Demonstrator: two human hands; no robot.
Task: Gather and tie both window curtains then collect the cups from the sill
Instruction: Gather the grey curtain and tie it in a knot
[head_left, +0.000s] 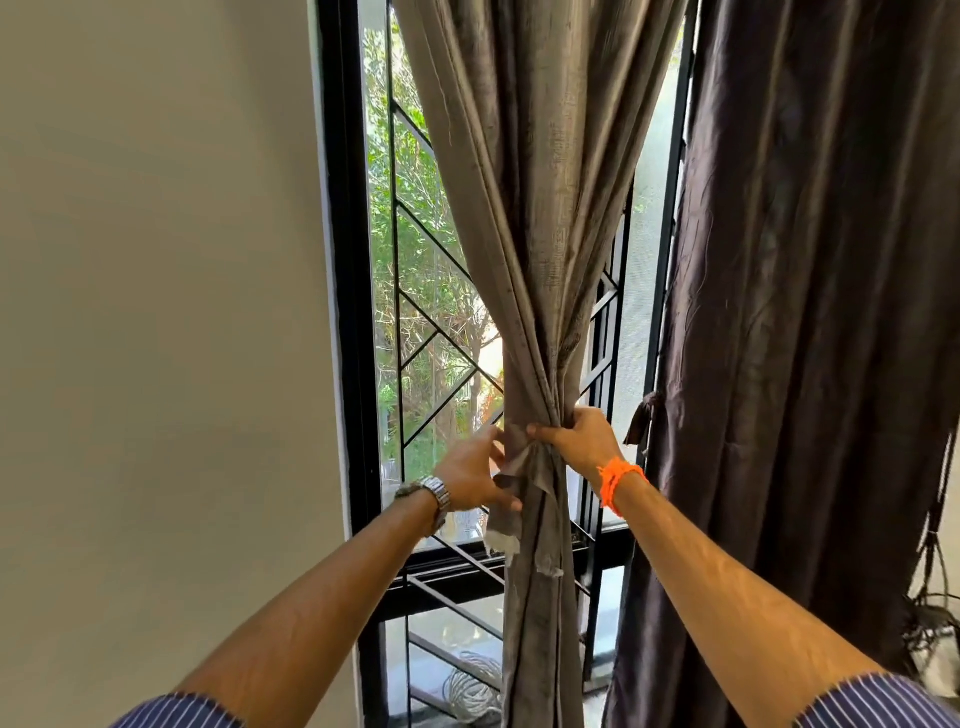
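At window (349, 260) | arms (332, 613) outstretched | right hand (576, 441) grips curtain (540, 234) | left hand (470, 480) seemingly pinches it

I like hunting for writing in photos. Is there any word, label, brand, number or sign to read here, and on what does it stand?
None can be read.
The watch shows only its metal band; no dial or brand is in view.
The grey curtain, dark curtain, wall and window frame bear no writing.
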